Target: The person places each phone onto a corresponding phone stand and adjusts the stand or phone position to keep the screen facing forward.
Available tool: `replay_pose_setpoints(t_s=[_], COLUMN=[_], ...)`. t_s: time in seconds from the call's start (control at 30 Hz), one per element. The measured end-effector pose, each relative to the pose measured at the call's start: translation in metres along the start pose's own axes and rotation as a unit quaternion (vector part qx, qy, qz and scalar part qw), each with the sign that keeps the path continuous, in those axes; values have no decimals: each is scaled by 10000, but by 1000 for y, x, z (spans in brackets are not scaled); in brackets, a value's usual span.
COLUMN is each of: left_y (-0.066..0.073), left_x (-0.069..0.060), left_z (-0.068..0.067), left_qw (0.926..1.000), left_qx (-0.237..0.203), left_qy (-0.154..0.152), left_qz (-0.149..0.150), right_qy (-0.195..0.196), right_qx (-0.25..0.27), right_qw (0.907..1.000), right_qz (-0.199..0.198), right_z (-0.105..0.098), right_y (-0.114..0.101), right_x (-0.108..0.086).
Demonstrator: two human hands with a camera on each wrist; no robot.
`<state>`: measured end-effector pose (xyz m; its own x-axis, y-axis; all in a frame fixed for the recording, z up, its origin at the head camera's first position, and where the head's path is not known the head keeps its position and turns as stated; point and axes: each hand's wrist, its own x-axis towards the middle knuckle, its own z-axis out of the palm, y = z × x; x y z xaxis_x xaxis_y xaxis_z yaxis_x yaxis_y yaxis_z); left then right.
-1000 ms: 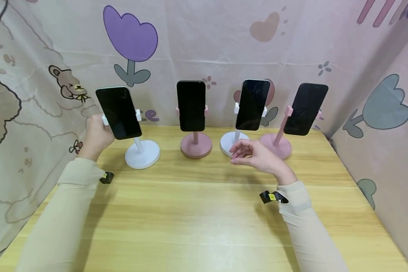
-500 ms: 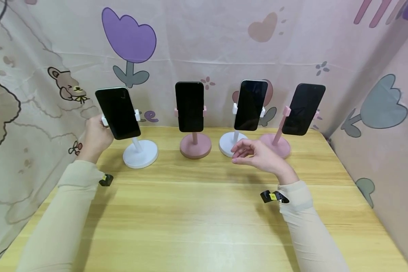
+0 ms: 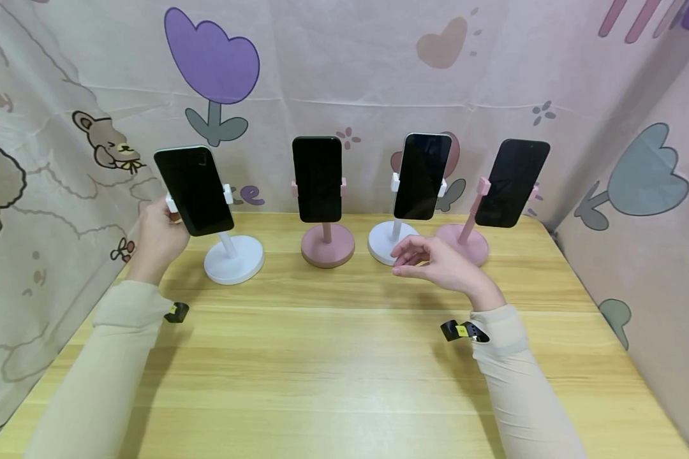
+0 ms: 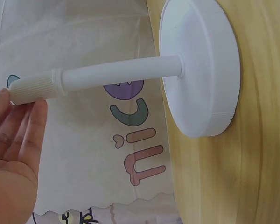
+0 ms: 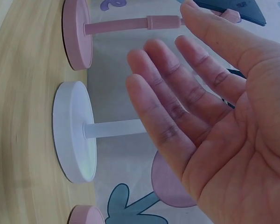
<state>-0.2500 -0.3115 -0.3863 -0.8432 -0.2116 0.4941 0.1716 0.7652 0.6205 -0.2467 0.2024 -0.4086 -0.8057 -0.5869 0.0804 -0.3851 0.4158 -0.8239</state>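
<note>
At the left, a white phone stand [image 3: 233, 260] holds a black-screened phone [image 3: 194, 190] tilted in its clamp. My left hand [image 3: 159, 239] reaches behind that phone; in the left wrist view its thumb and fingers [image 4: 33, 128] grip the stand near the ribbed collar [image 4: 33, 88] atop the stem. My right hand [image 3: 436, 264] hovers in front of another white phone stand [image 3: 383, 239], fingers loosely bent and holding nothing. In the right wrist view its palm [image 5: 242, 154] faces the camera, partly hiding the white stem [image 5: 114, 128].
A dusky pink stand [image 3: 328, 252] with a phone [image 3: 318, 178] stands between the white ones. Farther right is a pink stand [image 3: 473, 245] with a phone [image 3: 513, 183]. A patterned cloth [image 3: 333, 64] hangs behind the wooden table [image 3: 298, 357].
The view has shifted slightly. My left hand stays at the left stand, its wrist a little lower and farther left. The right hand holds its pose above the table.
</note>
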Motion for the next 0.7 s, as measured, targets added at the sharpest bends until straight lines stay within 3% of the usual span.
replay_pose_setpoints(t_s=[0.47, 0.7], left_y=[7, 4], left_x=[-27, -49], left_z=[-1, 4], left_qw=[9968, 9948], left_qx=[81, 479], left_qy=[-779, -890], left_qz=[-146, 148], right_qy=[54, 116], right_qx=[-242, -399], right_qw=[9996, 9989], right_qz=[97, 223], right_z=[-3, -5], right_y=[5, 6], right_x=[-4, -6])
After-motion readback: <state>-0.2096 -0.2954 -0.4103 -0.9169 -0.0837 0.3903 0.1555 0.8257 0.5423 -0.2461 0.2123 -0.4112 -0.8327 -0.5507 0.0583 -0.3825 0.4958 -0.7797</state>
